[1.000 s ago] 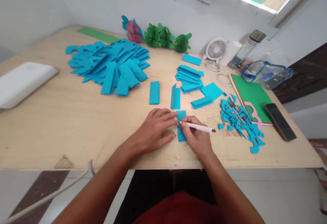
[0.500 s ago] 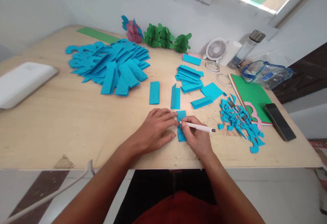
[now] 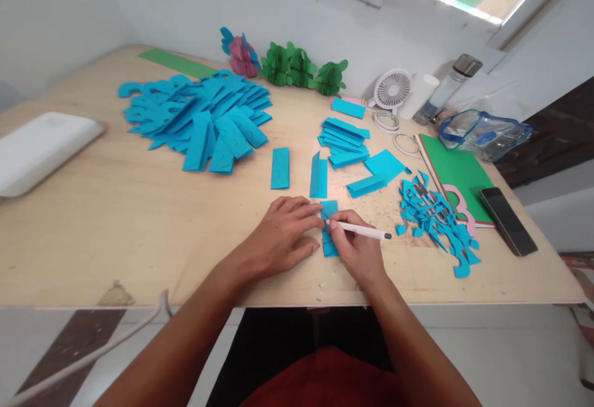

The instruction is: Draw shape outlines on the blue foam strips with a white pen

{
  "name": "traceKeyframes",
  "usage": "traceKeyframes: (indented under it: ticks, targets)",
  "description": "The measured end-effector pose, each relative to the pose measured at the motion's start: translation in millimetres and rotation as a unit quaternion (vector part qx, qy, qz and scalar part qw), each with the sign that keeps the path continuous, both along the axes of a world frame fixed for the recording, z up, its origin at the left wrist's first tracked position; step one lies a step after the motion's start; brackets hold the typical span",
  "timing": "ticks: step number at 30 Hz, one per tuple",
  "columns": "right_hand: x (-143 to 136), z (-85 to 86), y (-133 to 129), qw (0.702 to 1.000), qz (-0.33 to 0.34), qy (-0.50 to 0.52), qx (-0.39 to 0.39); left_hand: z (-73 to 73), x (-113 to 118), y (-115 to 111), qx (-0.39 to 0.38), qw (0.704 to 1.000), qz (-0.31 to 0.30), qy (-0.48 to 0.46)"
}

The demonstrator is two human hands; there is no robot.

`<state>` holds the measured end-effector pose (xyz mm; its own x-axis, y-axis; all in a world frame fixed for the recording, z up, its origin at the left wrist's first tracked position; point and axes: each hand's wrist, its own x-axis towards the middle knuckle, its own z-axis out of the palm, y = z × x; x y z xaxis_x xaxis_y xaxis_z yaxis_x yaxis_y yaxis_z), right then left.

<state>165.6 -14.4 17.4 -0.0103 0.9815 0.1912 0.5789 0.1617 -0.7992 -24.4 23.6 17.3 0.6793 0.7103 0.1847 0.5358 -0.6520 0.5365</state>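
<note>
A narrow folded piece of blue paper (image 3: 330, 247) lies upright before me near the table's front edge, with dark curved lines drawn on it. My left hand (image 3: 288, 234) rests flat with fingers stretched, its fingertips touching the paper's left edge. In my right hand (image 3: 359, 247) is a white pen (image 3: 364, 231), its tip on the paper and its dark end pointing right. Just beyond stand a folded blue strip (image 3: 319, 178) and, to its left, another marked blue strip (image 3: 280, 169). Part of the paper is hidden under my fingers.
A large heap of blue paper pieces (image 3: 199, 116) lies at the back left, a smaller stack (image 3: 343, 141) at centre right. Blue scraps (image 3: 431, 209) partly cover scissors beside a phone (image 3: 508, 221). Green paper figures (image 3: 288, 65), a fan (image 3: 392, 90) and a bottle (image 3: 448, 88) line the wall.
</note>
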Motion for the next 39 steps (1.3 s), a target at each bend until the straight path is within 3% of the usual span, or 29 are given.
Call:
traceKeyframes:
  ticks: [39]
  targets:
    - [-0.5, 0.5, 0.5, 1.0, 0.002, -0.008, 0.005, 1.2, 0.7, 0.1, 0.002, 1.0, -0.002, 0.012]
